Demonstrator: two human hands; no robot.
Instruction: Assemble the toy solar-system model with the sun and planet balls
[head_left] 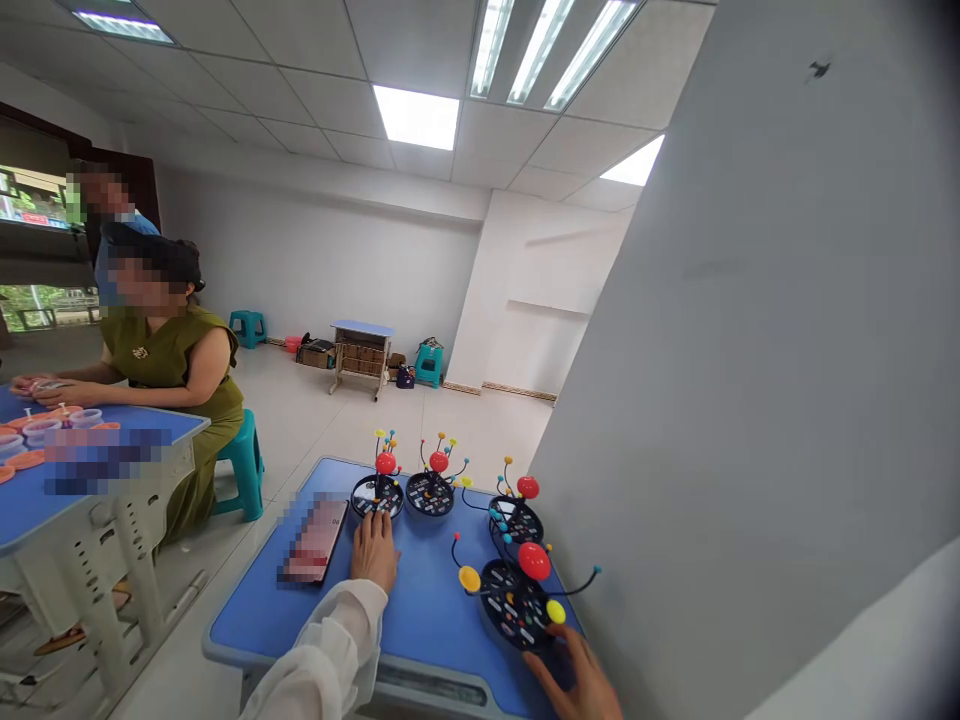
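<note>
Several black round models with coloured balls on curved wires stand on a blue desk [427, 610]. My left hand [375, 550] reaches to the front edge of the back-left model [377, 497], its fingertips at the rim. Beside it stands another model [430, 493]. On the right, one model [516, 525] sits behind the nearest one [516, 605], which has a large red ball and yellow balls. My right hand [574, 675] is at the near-right edge of that nearest model, thumb and fingers apart. A phone [316, 540] lies left of my left hand.
A grey wall [750, 400] rises close along the desk's right side. To the left, a seated person [169, 360] works at another blue desk [45, 500] with cups. Another person [112, 230] stands behind. A small desk [362, 328] and teal stools [429, 362] are by the far wall.
</note>
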